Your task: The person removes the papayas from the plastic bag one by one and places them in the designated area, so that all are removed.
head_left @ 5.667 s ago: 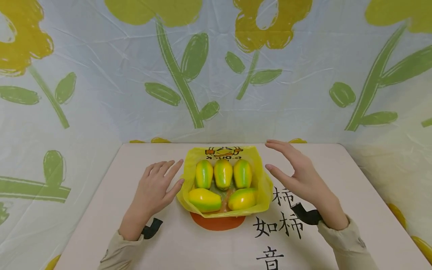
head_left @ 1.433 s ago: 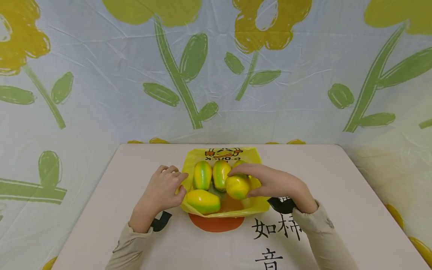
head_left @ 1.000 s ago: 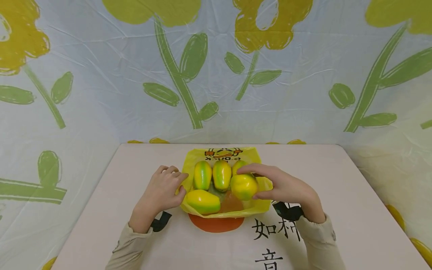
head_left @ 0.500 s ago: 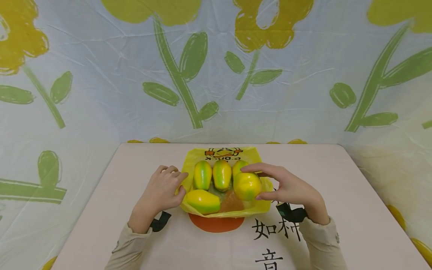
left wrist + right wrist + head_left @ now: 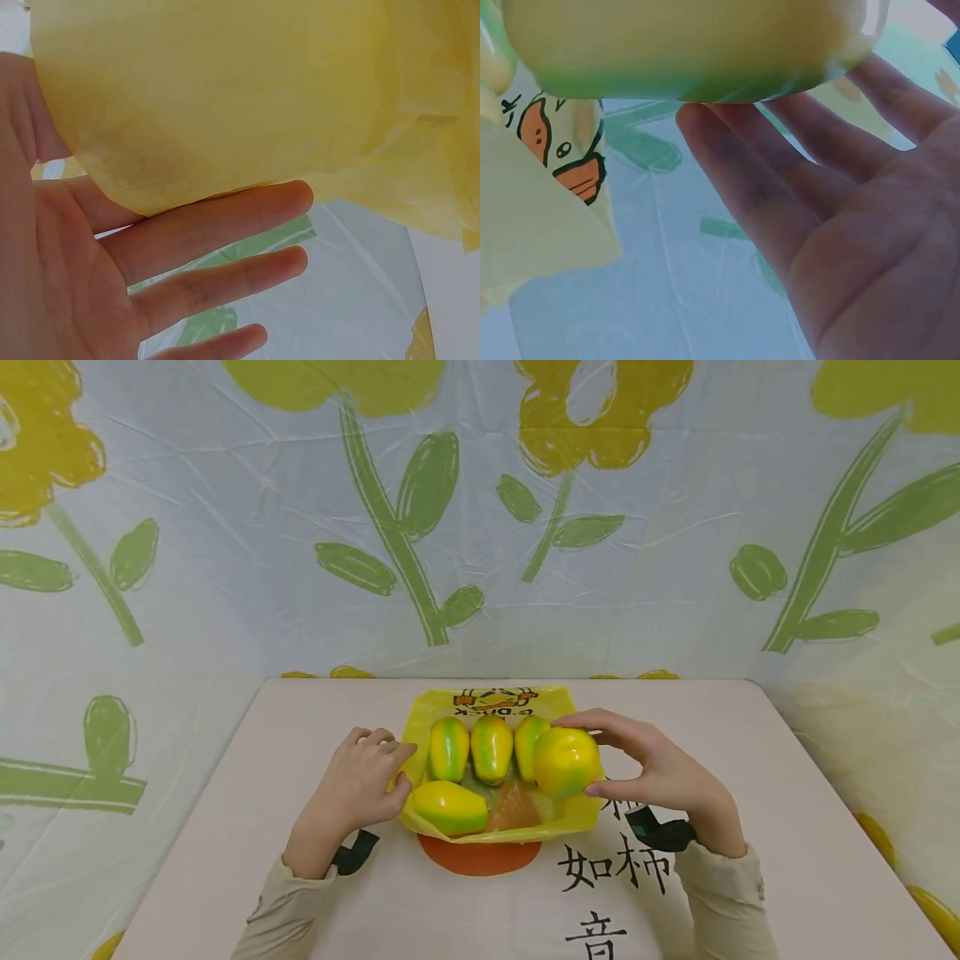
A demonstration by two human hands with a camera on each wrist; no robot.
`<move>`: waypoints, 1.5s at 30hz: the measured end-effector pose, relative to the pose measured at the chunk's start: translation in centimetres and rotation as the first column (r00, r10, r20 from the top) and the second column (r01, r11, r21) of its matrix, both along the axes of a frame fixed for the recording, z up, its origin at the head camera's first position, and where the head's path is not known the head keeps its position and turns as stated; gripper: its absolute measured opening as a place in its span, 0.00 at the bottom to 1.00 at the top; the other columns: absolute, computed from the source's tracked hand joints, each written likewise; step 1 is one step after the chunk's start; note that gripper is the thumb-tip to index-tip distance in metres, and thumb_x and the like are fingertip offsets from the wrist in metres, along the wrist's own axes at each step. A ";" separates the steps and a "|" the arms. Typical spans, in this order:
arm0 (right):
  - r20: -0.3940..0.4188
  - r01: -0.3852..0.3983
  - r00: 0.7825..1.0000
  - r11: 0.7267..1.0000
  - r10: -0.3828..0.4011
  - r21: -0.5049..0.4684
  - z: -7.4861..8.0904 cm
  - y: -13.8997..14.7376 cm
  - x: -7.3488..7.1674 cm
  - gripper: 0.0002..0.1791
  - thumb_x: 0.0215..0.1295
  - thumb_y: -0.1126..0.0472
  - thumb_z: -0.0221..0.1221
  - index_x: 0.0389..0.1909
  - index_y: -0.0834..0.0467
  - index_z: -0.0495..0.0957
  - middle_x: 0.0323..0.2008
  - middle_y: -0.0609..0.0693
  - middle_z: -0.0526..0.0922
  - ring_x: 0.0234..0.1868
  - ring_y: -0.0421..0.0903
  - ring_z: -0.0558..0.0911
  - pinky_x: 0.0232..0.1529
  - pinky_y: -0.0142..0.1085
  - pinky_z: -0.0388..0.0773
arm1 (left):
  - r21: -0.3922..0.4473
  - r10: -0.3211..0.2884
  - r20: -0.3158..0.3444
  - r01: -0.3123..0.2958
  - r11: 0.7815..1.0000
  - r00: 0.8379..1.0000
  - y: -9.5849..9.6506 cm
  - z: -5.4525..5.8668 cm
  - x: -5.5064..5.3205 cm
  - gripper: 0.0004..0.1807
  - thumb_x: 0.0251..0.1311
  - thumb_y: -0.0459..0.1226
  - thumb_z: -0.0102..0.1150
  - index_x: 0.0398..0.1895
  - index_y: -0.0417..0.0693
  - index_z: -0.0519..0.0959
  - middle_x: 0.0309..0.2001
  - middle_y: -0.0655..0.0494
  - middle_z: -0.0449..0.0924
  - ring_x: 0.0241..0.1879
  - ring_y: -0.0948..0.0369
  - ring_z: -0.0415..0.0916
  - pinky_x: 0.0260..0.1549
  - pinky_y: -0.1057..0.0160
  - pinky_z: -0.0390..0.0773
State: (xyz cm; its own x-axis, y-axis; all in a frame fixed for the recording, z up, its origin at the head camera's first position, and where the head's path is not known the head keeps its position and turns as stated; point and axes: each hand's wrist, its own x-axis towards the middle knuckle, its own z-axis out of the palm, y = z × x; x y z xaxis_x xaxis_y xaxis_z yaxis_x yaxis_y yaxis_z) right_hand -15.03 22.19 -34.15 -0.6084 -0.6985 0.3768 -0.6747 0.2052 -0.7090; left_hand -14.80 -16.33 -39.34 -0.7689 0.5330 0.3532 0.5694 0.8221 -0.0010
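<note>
My right hand [image 5: 660,768] holds a glossy yellow-green papaya [image 5: 567,763] between thumb and fingers, raised over the right side of a yellow plastic bag [image 5: 577,817]. In the right wrist view the fingertips press against the underside of the papaya [image 5: 697,52]. Three papayas stand in a row at the back of the bag, the middle papaya [image 5: 492,750] among them; the right one is partly hidden behind the held fruit. Another papaya [image 5: 450,807] lies at the front left. My left hand [image 5: 360,781] holds the bag's left rim, its index finger behind the plastic [image 5: 225,97] in the left wrist view.
The bag rests on a pale tablecloth [image 5: 217,868] with an orange printed shape [image 5: 480,858] and black characters [image 5: 592,868]. A cloth backdrop [image 5: 645,602] with printed flowers hangs behind the table. A duck print [image 5: 495,700] marks the bag's back flap.
The right hand has taken the front-right papaya and carried it up and rightward to the bag's right side. The left hand, apart from the bag at first, has come to its left rim and stays there.
</note>
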 end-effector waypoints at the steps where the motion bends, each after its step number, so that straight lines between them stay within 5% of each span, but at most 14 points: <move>1: -0.007 -0.007 1.000 1.000 0.007 -0.023 0.0 0.1 -0.1 0.40 0.51 0.72 0.70 0.68 0.60 0.68 0.65 0.54 0.73 0.65 0.46 0.72 0.60 0.34 0.70 | 0.000 -0.001 0.001 0.001 1.000 1.000 0.0 0.0 0.0 0.17 0.50 0.38 0.59 0.44 0.44 0.86 0.38 0.51 0.87 0.44 0.50 0.79 0.50 0.46 0.73; 11: -0.075 -0.130 0.990 0.964 0.115 -0.233 -0.4 1.4 -1.0 0.44 0.41 0.85 0.65 0.65 0.76 0.62 0.64 0.65 0.69 0.63 0.51 0.72 0.62 0.36 0.70 | -0.005 -0.003 0.000 0.003 1.000 1.000 -0.1 -0.2 0.0 0.17 0.50 0.38 0.59 0.43 0.44 0.86 0.38 0.52 0.87 0.44 0.51 0.78 0.50 0.46 0.73; 24: -0.021 -0.045 0.999 0.941 0.040 -0.335 -0.4 2.8 -1.1 0.42 0.45 0.85 0.60 0.67 0.78 0.58 0.62 0.65 0.69 0.57 0.52 0.75 0.59 0.36 0.73 | -0.001 -0.010 0.000 0.010 1.000 1.000 -0.1 -0.2 -0.1 0.17 0.50 0.37 0.58 0.43 0.44 0.86 0.38 0.52 0.87 0.44 0.50 0.79 0.50 0.46 0.73; 30: 0.094 0.032 0.996 0.900 0.010 -0.435 -0.7 3.7 -1.4 0.41 0.50 0.85 0.57 0.67 0.75 0.52 0.62 0.65 0.68 0.56 0.54 0.75 0.55 0.38 0.76 | -0.004 -0.007 0.002 0.007 1.000 1.000 -0.1 -0.2 -0.1 0.17 0.50 0.38 0.58 0.43 0.44 0.86 0.37 0.52 0.87 0.44 0.50 0.79 0.50 0.45 0.73; 37: 0.157 0.143 0.985 0.852 -0.072 -0.504 -1.5 4.4 -1.9 0.35 0.56 0.82 0.55 0.66 0.70 0.56 0.58 0.62 0.73 0.49 0.53 0.78 0.51 0.37 0.79 | -0.007 -0.009 -0.001 0.009 1.000 1.000 -0.1 -0.2 -0.2 0.17 0.49 0.37 0.58 0.43 0.44 0.86 0.37 0.52 0.87 0.44 0.51 0.79 0.50 0.46 0.73; 45: 0.266 0.340 0.937 0.778 -0.228 -0.528 -2.8 5.0 -3.0 0.31 0.62 0.79 0.49 0.68 0.62 0.62 0.57 0.58 0.73 0.48 0.51 0.76 0.48 0.33 0.79 | -0.007 -0.012 0.000 0.012 1.000 1.000 -0.1 -0.3 -0.1 0.17 0.49 0.37 0.59 0.43 0.44 0.86 0.38 0.52 0.87 0.44 0.51 0.78 0.50 0.46 0.72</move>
